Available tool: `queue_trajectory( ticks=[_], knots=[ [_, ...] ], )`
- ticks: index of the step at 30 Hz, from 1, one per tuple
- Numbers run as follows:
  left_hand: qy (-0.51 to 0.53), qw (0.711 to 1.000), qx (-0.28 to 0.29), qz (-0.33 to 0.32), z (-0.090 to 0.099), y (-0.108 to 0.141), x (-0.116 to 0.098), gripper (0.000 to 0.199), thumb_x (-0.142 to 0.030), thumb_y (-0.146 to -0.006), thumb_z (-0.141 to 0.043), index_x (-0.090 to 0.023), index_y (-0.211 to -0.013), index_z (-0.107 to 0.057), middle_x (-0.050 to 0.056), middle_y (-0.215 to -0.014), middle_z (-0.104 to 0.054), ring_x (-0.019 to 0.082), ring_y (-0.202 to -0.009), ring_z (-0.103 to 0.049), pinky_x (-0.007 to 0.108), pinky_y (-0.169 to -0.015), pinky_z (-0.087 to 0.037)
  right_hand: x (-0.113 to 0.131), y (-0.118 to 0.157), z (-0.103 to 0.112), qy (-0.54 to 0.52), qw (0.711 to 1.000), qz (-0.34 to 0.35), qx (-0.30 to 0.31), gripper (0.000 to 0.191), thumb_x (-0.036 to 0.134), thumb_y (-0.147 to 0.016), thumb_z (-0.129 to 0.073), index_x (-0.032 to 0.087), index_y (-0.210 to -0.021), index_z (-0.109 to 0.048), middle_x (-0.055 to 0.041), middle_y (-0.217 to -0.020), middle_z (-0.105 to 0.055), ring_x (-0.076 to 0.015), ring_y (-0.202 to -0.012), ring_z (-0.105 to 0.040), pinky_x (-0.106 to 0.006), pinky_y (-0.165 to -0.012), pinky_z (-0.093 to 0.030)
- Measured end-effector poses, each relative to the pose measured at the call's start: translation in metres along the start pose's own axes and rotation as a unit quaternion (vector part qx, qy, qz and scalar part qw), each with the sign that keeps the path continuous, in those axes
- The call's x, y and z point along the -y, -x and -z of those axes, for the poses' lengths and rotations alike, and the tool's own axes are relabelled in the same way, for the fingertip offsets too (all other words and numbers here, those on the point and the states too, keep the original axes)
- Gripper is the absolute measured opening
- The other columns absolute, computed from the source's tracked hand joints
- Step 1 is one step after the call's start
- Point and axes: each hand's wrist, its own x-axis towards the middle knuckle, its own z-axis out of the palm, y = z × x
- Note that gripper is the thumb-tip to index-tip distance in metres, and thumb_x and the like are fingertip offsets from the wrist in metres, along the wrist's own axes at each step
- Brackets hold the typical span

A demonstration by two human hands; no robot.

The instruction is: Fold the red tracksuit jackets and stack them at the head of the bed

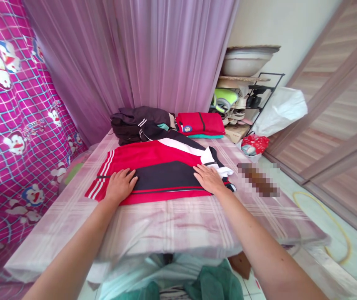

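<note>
Red-and-black garment (pixel 162 175), laid across a plaid-covered tabletop (pixel 172 225), is touched near its striped end by the left hand (pixel 120 185) and near its white-trimmed end by the right hand (pixel 208 178), both flat and ungripping; creases are best eased outward under light, even pressure. Farther off, dark clothes (pixel 143 113) and folded red clothing (pixel 209 123) are backed by a purple curtain (pixel 172 54).
</note>
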Motion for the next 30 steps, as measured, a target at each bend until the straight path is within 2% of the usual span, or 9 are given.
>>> queue_trajectory(
  ticks=[2,4,6,8,11,14,17,26,30],
  knots=[
    [0.003,1.0,0.015,0.008,0.006,-0.002,-0.002,0.048,-0.043,-0.098,-0.034,-0.026,-0.136,-0.058,0.01,-0.144,-0.056,0.029,-0.133,-0.05,0.051,-0.112,-0.035,-0.002,0.003,0.0,0.001,1.0,-0.01,-0.015,0.053,0.042,-0.103,-0.024,0.024,-0.148,-0.044,-0.0059,-0.157,-0.039,-0.0207,-0.147,-0.029,-0.05,-0.119,-0.021],
    [0.01,1.0,0.004,0.023,0.015,-0.003,-0.014,0.048,-0.043,-0.098,-0.034,-0.025,-0.133,-0.061,0.012,-0.145,-0.055,0.032,-0.135,-0.047,0.056,-0.112,-0.032,-0.001,0.005,0.001,0.002,1.0,-0.012,-0.022,0.052,0.042,-0.103,-0.026,0.023,-0.147,-0.046,-0.0066,-0.156,-0.041,-0.0213,-0.146,-0.031,-0.05,-0.118,-0.022],
    [0.027,0.999,-0.034,0.019,0.024,-0.005,-0.04,0.05,-0.045,-0.098,-0.033,-0.023,-0.132,-0.062,0.012,-0.147,-0.053,0.035,-0.138,-0.042,0.062,-0.113,-0.027,0.0,0.005,0.001,0.005,1.0,-0.009,-0.028,0.052,0.041,-0.102,-0.027,0.023,-0.146,-0.047,-0.0073,-0.156,-0.041,-0.0223,-0.146,-0.032,-0.05,-0.117,-0.024],
    [0.063,0.996,-0.053,-0.029,0.029,-0.006,-0.077,0.05,-0.046,-0.099,-0.031,-0.024,-0.135,-0.059,0.01,-0.147,-0.053,0.032,-0.14,-0.041,0.059,-0.115,-0.026,0.0,0.005,0.0,0.009,0.999,-0.003,-0.037,0.051,0.041,-0.102,-0.027,0.023,-0.146,-0.048,-0.0076,-0.155,-0.042,-0.0228,-0.145,-0.033,-0.051,-0.116,-0.025],
    [0.106,0.991,-0.002,-0.081,0.026,-0.006,-0.128,0.053,-0.048,-0.099,-0.03,-0.025,-0.139,-0.056,0.008,-0.15,-0.05,0.029,-0.141,-0.04,0.055,-0.118,-0.025,-0.002,0.005,-0.003,0.015,0.999,0.006,-0.049,0.051,0.041,-0.102,-0.027,0.024,-0.145,-0.049,-0.0077,-0.154,-0.045,-0.0229,-0.144,-0.035,-0.05,-0.115,-0.028],
    [0.109,0.991,0.04,-0.073,0.014,-0.004,-0.146,0.056,-0.051,-0.099,-0.028,-0.025,-0.144,-0.051,0.008,-0.154,-0.045,0.029,-0.144,-0.037,0.056,-0.119,-0.023,-0.004,0.004,-0.006,0.021,0.998,0.008,-0.059,0.051,0.04,-0.102,-0.027,0.023,-0.144,-0.051,-0.008,-0.153,-0.046,-0.0227,-0.143,-0.037,-0.048,-0.115,-0.029],
    [0.09,0.994,0.042,-0.055,0.005,0.0,-0.128,0.055,-0.052,-0.099,-0.029,-0.029,-0.145,-0.048,0.007,-0.155,-0.044,0.027,-0.145,-0.036,0.055,-0.118,-0.024,-0.004,0.003,-0.008,0.022,0.998,0.003,-0.06,0.05,0.04,-0.102,-0.028,0.023,-0.143,-0.052,-0.0074,-0.152,-0.047,-0.0223,-0.143,-0.037,-0.047,-0.115,-0.029],
    [0.006,1.0,0.004,-0.003,0.011,0.018,-0.025,0.054,-0.05,-0.097,-0.036,-0.025,-0.142,-0.052,0.011,-0.153,-0.046,0.031,-0.142,-0.039,0.056,-0.116,-0.027,-0.002,0.005,-0.005,0.015,0.998,0.005,-0.064,0.049,0.039,-0.101,-0.031,0.025,-0.143,-0.052,-0.0078,-0.151,-0.048,-0.0237,-0.142,-0.038,-0.049,-0.114,-0.03],
    [0.014,1.0,-0.017,-0.006,0.004,0.021,-0.009,0.052,-0.047,-0.096,-0.039,-0.024,-0.141,-0.054,0.011,-0.153,-0.046,0.032,-0.141,-0.041,0.053,-0.115,-0.03,0.008,0.002,0.009,0.007,0.999,-0.024,-0.024,0.05,0.039,-0.101,-0.034,0.022,-0.145,-0.048,-0.0098,-0.154,-0.044,-0.026,-0.143,-0.036,-0.052,-0.115,-0.027]
  ],
)
